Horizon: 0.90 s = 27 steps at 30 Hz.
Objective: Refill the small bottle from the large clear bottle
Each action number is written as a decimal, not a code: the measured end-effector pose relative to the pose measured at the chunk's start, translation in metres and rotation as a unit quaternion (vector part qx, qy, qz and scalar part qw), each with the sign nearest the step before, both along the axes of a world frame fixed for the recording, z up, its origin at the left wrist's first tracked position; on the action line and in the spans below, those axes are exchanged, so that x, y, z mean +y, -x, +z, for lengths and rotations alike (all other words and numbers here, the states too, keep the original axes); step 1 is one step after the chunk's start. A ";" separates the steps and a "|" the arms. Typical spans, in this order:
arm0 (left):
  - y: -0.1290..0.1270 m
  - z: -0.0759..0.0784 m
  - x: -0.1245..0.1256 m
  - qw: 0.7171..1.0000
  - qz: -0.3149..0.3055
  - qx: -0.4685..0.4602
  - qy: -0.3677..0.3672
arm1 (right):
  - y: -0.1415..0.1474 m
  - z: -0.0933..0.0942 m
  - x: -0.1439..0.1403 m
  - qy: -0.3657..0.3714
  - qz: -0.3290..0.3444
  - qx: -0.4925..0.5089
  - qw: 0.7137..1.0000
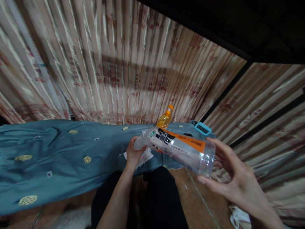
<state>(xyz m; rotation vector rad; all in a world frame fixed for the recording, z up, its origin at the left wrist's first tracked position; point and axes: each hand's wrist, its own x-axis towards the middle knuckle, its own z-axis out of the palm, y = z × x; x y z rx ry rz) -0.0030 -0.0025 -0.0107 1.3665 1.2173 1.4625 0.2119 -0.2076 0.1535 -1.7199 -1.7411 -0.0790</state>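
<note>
A large clear plastic bottle [176,148] with a white, black and orange label is held tilted above the cloth-covered surface, its neck end toward the left. My left hand [135,152] is closed around the neck end; a rounded clear piece shows there, and I cannot tell if it is part of the bottle. At the base, my right hand [234,175] grips the bottle between thumb and fingers. Just below the neck end lies a white crinkled packet or tissue [145,156], partly covered by my left hand and the bottle.
Behind the bottle stands a pump bottle [164,121] of yellow liquid. A light-blue digital timer [203,128] sits at the right end of the blue-grey cloth [59,152]. Pleated patterned curtains [119,63] hang behind. A white item [239,217] lies low on the right.
</note>
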 end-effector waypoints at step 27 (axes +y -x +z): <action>0.002 -0.001 0.002 1.000 0.000 -0.006 0.005 | 0.007 0.010 0.002 -0.013 0.012 -0.075 0.997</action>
